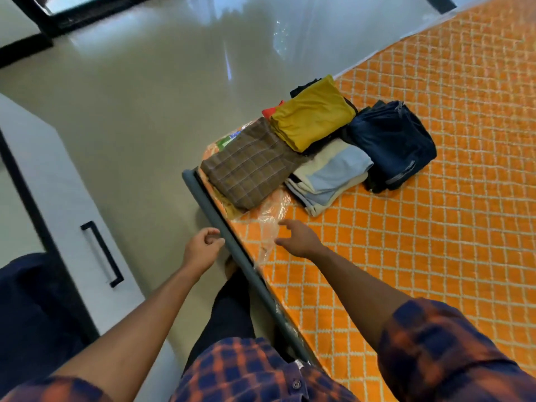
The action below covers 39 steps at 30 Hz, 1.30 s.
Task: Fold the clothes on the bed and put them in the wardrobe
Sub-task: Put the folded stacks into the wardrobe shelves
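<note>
Several folded clothes lie near the corner of the orange quilted bed [435,227]: a brown checked garment [249,166], a mustard one [313,114] on a dark piece, a cream and light-blue stack [330,175], and dark navy jeans [391,143]. My left hand [203,250] hovers beside the grey bed rail [232,250], fingers loosely curled, holding nothing. My right hand [298,237] is stretched over the bed short of the clothes, fingers relaxed and empty. The white wardrobe door [66,204] with a black handle [101,253] stands at the left.
Clear plastic wrap [272,224] covers the bed corner under the brown garment. Glossy pale floor [145,97] lies between bed and wardrobe. A dark-framed opening [43,24] is at the top left. My legs stand beside the bed rail.
</note>
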Available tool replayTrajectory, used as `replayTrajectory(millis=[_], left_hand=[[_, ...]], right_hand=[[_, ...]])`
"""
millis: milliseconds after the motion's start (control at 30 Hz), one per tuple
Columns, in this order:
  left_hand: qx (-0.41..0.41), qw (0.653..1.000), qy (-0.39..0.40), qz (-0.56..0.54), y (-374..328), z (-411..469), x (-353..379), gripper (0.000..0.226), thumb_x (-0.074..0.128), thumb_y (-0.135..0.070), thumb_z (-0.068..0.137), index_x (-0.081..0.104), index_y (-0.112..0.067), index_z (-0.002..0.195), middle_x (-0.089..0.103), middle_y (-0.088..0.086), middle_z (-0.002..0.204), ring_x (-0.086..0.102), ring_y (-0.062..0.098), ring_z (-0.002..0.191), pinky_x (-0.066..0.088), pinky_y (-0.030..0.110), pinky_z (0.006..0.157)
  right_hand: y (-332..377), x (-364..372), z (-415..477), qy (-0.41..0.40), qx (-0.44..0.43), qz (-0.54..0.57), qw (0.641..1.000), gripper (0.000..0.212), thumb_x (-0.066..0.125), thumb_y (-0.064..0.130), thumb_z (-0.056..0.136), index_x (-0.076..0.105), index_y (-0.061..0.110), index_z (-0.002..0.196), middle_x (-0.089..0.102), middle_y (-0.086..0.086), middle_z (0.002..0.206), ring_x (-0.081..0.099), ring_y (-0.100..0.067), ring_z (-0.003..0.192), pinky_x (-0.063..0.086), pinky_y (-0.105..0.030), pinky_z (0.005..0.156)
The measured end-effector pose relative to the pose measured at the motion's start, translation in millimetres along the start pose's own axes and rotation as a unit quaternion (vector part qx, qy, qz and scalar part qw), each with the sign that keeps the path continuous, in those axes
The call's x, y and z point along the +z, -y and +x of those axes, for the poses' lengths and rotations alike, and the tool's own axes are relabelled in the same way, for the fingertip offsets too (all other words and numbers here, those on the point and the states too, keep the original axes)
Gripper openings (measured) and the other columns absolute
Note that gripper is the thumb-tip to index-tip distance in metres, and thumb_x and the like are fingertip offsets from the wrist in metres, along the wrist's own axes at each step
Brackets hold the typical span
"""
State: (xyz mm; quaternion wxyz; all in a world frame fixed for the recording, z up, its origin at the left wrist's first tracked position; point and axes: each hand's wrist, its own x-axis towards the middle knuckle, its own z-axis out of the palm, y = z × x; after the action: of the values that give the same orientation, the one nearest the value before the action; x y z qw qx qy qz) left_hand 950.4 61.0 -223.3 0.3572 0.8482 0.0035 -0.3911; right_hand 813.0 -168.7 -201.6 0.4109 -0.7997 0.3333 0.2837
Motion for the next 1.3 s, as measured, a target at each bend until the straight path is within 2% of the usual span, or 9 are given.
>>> replayTrajectory(millis=[167,267,400,600,733,867,1033,1167,1300], left_hand=[[-0.114,0.981,0.018,-0.157,-58,98,15,0.069,0.077,-0.041,0.086,0.041,-0.021,0.142,0.062,-0.002,0.111,0.06,0.019,0.103,0.052,0.045,0.096],[-0.149,0.951,0.03,-0.271,-78,151,21,0.103,0.086,-0.049,0.07,0.026,-0.027,0.151,0.052,-0.005,0.139,0.054,0.02,0.121,0.047,0.051,0.106],[-0.171,0.932,0.02,-0.319,-89,197,28,0.14,0.094,-0.057,0.036,0.022,-0.028,0.152,0.05,-0.002,0.141,0.053,0.022,0.126,0.046,0.05,0.109],[-0.188,0.918,0.031,-0.348,-70,215,25,0.114,0.099,-0.047,0.036,0.053,-0.025,0.138,0.067,-0.004,0.126,0.066,0.017,0.112,0.054,0.044,0.1],[-0.206,0.905,0.06,-0.367,-52,212,5,0.067,0.094,-0.022,0.063,0.065,-0.018,0.123,0.073,0.005,0.117,0.071,0.021,0.103,0.059,0.037,0.084],[-0.181,0.905,0.047,-0.381,-32,202,-21,0.052,0.083,-0.013,0.078,0.064,-0.018,0.126,0.073,0.005,0.118,0.073,0.02,0.099,0.06,0.03,0.068],[-0.14,0.913,0.077,-0.376,-22,200,-27,0.059,0.077,-0.017,0.085,0.054,-0.027,0.138,0.071,-0.002,0.124,0.072,0.013,0.101,0.06,0.028,0.065],[-0.132,0.917,0.056,-0.372,-19,200,-23,0.062,0.079,-0.019,0.083,0.052,-0.029,0.137,0.069,-0.004,0.126,0.071,0.013,0.103,0.058,0.032,0.069],[-0.127,0.908,0.08,-0.39,-7,199,-25,0.07,0.086,-0.024,0.075,0.055,-0.025,0.137,0.069,0.001,0.128,0.069,0.023,0.113,0.059,0.043,0.086]], right_hand=[[55,-58,114,-0.197,-0.001,0.037,0.98,0.072,0.074,0.042,0.087,0.048,0.014,0.148,0.05,-0.014,0.144,0.047,-0.031,0.133,0.04,-0.041,0.109],[69,-88,172,-0.181,0.044,0.054,0.981,0.083,0.072,0.056,0.083,0.043,0.019,0.152,0.047,-0.01,0.149,0.045,-0.03,0.136,0.04,-0.044,0.113],[66,-97,219,-0.108,0.117,0.033,0.987,0.101,0.071,0.071,0.075,0.026,0.032,0.157,0.037,-0.006,0.157,0.039,-0.034,0.141,0.038,-0.053,0.114],[64,-97,238,-0.112,0.132,0.029,0.984,0.116,0.078,0.074,0.063,0.024,0.033,0.157,0.042,-0.001,0.155,0.046,-0.03,0.138,0.041,-0.054,0.111],[81,-79,226,-0.051,0.123,0.112,0.985,0.108,0.083,0.064,0.068,0.027,0.03,0.153,0.05,-0.002,0.149,0.055,-0.029,0.128,0.046,-0.048,0.107],[90,-63,211,0.006,0.113,0.058,0.992,0.093,0.078,0.066,0.073,0.036,0.027,0.147,0.057,0.0,0.136,0.06,-0.025,0.116,0.052,-0.043,0.098],[76,-65,217,-0.199,0.032,-0.007,0.979,0.09,0.084,0.065,0.064,0.047,0.032,0.14,0.054,-0.001,0.13,0.051,-0.021,0.12,0.05,-0.041,0.096],[73,-75,239,-0.039,0.085,0.236,0.967,0.111,0.093,0.045,0.066,0.029,0.03,0.156,0.044,-0.003,0.152,0.049,-0.023,0.131,0.046,-0.038,0.104],[83,-69,251,0.061,0.101,0.239,0.964,0.1,0.092,0.036,0.07,0.033,0.026,0.151,0.054,0.003,0.133,0.058,-0.018,0.114,0.048,-0.035,0.094]])
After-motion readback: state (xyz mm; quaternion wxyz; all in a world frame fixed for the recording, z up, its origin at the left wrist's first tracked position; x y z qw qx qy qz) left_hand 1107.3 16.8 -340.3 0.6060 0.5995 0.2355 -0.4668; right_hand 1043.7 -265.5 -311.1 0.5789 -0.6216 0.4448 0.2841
